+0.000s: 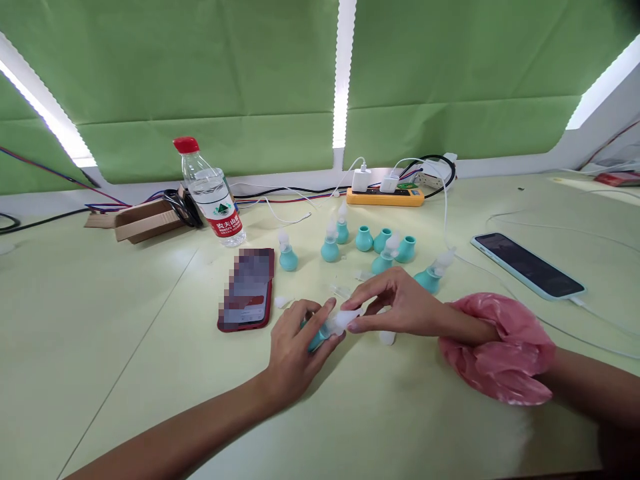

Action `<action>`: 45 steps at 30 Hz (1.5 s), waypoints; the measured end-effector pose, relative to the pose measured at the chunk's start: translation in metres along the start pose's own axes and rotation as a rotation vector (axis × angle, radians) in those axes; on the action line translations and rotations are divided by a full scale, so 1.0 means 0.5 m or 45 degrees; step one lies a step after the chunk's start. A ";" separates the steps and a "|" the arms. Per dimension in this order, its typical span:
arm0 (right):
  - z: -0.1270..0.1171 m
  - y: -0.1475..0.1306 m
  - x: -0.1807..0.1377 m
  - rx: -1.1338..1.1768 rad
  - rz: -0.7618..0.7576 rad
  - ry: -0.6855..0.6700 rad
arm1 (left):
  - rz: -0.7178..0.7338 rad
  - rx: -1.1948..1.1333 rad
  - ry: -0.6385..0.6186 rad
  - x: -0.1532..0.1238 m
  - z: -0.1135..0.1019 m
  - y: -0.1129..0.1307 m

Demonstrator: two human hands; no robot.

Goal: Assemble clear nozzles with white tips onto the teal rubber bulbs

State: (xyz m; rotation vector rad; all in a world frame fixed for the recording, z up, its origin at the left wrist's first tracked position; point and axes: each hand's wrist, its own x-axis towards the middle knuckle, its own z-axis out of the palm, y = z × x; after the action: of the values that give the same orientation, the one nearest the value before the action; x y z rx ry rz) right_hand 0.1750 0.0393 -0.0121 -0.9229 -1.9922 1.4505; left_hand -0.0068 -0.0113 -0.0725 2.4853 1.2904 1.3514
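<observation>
1. Presently the left hand [295, 350] is closed around a teal bulb [316, 343] just below the centre of the frame, and the right hand [400, 301] pinches the translucent tip [345, 320] at its mouth; the two hands are close together, joined by this one piece.
2. The bulb lies sideways, tip towards the right of the frame. If the two hands push out of line, the tip could seat crooked; whether it is fully seated I cannot tell, as fingers cover much of the joint.
3. The bulb looks soft, so squeezing too hard on the left might deform its neck and spoil the fit.
4. A slip of the right fingertips could send the tip onto the worktop [210, 407], among the loose clear pieces [341, 291] and near the small white piece [281, 302] left of centre.
5. Right of centre, a tilted bulb [427, 281] sits close behind the right wrist; a backward swing could knock it over.
6. The pink plastic bag [495, 350] around the right forearm, at lower right, might snag the white cable [493, 273] and tug the phone [527, 265] plugged into it.
</observation>
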 end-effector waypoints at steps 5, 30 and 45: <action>-0.008 0.003 0.004 -0.084 -0.019 -0.133 | 0.000 0.060 -0.036 0.002 -0.006 0.006; -0.345 -0.067 0.078 -1.348 0.116 0.677 | 0.179 0.898 -0.511 0.079 -0.093 -0.020; -0.380 0.025 0.070 -1.593 0.333 0.304 | 0.196 0.997 -0.850 0.076 -0.076 -0.078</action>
State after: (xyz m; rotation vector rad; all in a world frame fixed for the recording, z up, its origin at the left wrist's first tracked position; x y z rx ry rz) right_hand 0.2945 0.1844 0.0341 -1.7551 -2.5576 -0.0282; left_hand -0.0485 0.0274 -0.0380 3.1045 1.6399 -0.1137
